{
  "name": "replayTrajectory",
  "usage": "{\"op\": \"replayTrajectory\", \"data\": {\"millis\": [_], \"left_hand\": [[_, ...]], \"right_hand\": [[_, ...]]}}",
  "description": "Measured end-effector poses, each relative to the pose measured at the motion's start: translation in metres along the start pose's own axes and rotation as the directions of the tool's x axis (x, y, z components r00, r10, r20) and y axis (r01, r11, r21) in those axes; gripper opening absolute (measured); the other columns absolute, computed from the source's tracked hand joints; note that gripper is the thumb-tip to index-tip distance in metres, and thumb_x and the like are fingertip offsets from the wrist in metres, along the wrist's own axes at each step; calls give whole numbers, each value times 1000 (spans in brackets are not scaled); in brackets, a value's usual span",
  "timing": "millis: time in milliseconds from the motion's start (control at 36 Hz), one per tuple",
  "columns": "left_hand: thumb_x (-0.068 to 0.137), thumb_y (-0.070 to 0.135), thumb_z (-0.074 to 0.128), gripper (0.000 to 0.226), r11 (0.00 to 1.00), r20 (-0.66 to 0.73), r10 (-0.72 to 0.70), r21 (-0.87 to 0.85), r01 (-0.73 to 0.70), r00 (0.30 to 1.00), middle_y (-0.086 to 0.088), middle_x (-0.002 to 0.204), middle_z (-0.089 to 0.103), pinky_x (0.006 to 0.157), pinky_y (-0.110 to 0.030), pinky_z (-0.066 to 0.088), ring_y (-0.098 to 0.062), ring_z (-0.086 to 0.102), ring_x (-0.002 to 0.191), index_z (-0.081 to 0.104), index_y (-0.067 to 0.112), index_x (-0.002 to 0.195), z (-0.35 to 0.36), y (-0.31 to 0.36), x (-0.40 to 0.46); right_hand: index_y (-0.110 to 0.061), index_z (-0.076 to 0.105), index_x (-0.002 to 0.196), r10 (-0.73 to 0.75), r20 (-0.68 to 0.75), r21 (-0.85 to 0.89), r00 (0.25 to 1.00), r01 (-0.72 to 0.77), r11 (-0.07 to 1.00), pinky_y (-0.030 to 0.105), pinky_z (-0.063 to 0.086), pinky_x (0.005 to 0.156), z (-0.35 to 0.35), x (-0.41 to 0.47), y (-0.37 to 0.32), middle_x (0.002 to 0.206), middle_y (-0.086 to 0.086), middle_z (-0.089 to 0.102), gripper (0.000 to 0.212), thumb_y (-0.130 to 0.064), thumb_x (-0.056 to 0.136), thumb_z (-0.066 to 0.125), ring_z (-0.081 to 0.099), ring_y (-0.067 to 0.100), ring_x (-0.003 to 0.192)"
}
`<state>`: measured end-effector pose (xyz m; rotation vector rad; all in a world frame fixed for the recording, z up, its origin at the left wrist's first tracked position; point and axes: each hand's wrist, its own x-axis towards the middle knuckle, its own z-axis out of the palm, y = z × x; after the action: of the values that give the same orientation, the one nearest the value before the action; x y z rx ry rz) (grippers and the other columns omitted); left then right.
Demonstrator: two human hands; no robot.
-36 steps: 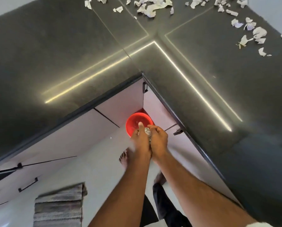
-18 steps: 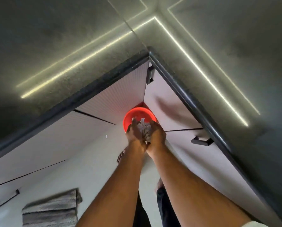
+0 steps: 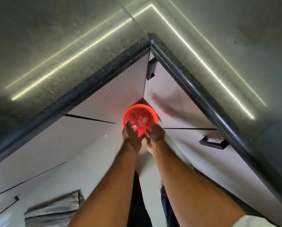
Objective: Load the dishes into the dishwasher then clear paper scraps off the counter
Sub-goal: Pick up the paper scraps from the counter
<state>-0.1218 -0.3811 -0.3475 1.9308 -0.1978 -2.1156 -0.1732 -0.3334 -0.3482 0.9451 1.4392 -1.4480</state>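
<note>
Head view is showing the left hand (image 3: 131, 136) and right hand (image 3: 155, 134) hovering with fingers spread apart over the red bin (image 3: 139, 117), where paper scraps (image 3: 141, 122) are lying, below the counter (image 3: 91, 46) corner.

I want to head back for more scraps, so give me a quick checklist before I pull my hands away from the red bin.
1. Left hand empty: ok, fingers spread open above the red bin, nothing held.
2. Right hand empty: ok, fingers look open, though motion blur hides detail.
3. Paper scraps inside the bin: ok, pale pieces lie within the rim.
4. Nothing spilled on the floor: not ok, one small pale speck lies left of the bin; what it is, cannot tell.
5. Counter cleared: cannot tell, only the part near the corner shows, and it is bare.
</note>
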Motion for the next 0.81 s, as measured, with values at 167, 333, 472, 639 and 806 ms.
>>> {"op": "replayTrajectory", "data": {"millis": [167,333,472,639,806], "left_hand": [[105,26,47,25,987,-34,108,127,-103,994,-9,105,58,71,-38,52,-19,62,88,58,13,123,-17,14,-28],[100,19,50,14,941,21,201,272,-199,979,-4,90,70,69,-35,50,-18,69,78,63,14,100,-18,41,-91],[95,14,52,13,913,90,260,301,-275,961,-3,81,69,64,-31,46,-18,66,69,65,14,93,-16,54,-153],[99,11,49,19,868,230,280,353,-348,932,2,63,68,55,-26,42,-11,62,51,61,14,85,12,69,-233],[97,9,53,12,804,382,280,408,-433,881,-6,69,58,43,-23,29,-12,51,46,58,9,86,69,77,-281]], "right_hand": [[-9,63,102,-138,69,-153,988,147,977,34,52,67,-13,-26,-12,86,8,68,22,0,100,43,69,15,63],[-19,67,82,-339,250,-542,907,421,727,27,50,59,-19,-84,-45,81,2,73,27,0,89,48,67,15,65],[-33,68,77,-401,380,-669,833,547,503,35,59,74,-20,-144,-68,87,-3,75,27,-11,85,55,73,21,82],[-27,71,92,-447,625,-602,640,760,246,20,53,77,-26,-225,-110,86,-9,71,29,-3,89,55,63,-3,74],[-22,72,93,-608,601,-553,519,819,153,16,49,74,-50,-269,-168,84,-15,69,21,-5,90,60,63,1,76]]}}
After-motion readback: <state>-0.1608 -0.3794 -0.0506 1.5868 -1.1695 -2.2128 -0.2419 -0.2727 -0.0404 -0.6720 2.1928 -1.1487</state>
